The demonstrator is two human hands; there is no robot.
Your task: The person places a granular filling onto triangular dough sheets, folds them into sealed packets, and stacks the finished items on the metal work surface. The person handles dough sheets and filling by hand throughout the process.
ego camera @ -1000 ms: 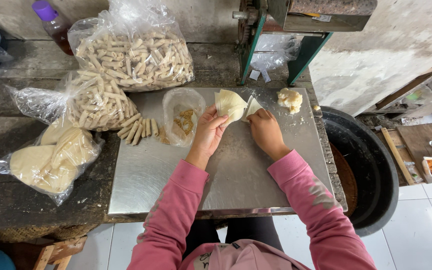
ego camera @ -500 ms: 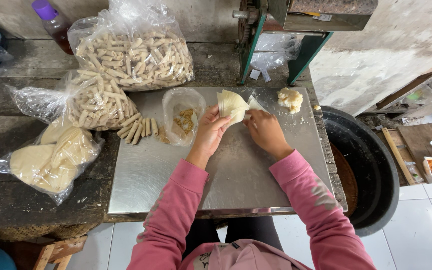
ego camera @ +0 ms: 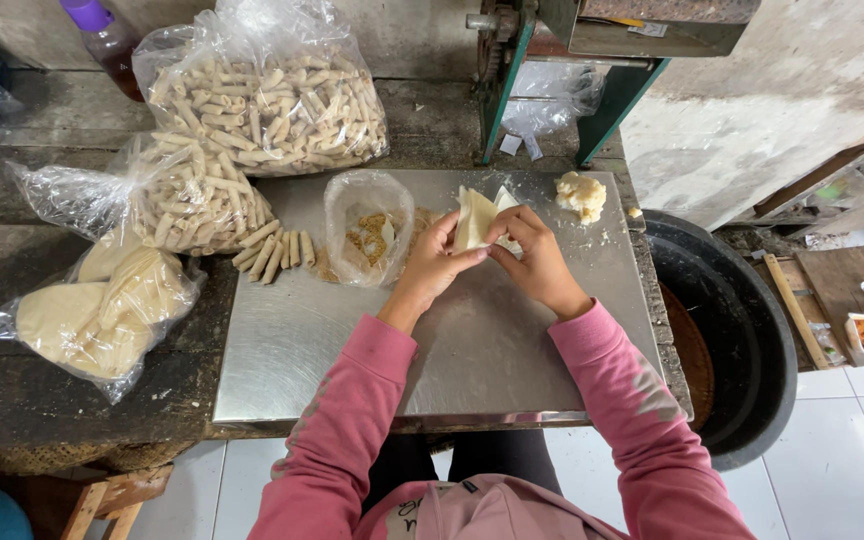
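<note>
Nearest, the steel sheet (ego camera: 472,350) lies bare from its front edge up to the hands: open working room. Left hand (ego camera: 432,262) and right hand (ego camera: 532,258) meet at mid-sheet, fingers of both pinched on one wrapper (ego camera: 474,218), pale, thin, folded to a point, held just above the sheet. Beside it: one small bag of filling (ego camera: 367,232), one dough lump (ego camera: 582,194), a short row of rolls (ego camera: 277,250). Left, three bags: one of flat wrappers (ego camera: 92,315), two of rolls (ego camera: 262,100). Black tub (ego camera: 752,360) right of the sheet's edge.

1 head cam, steep down, close on steel tray (ego camera: 512,370)
</note>
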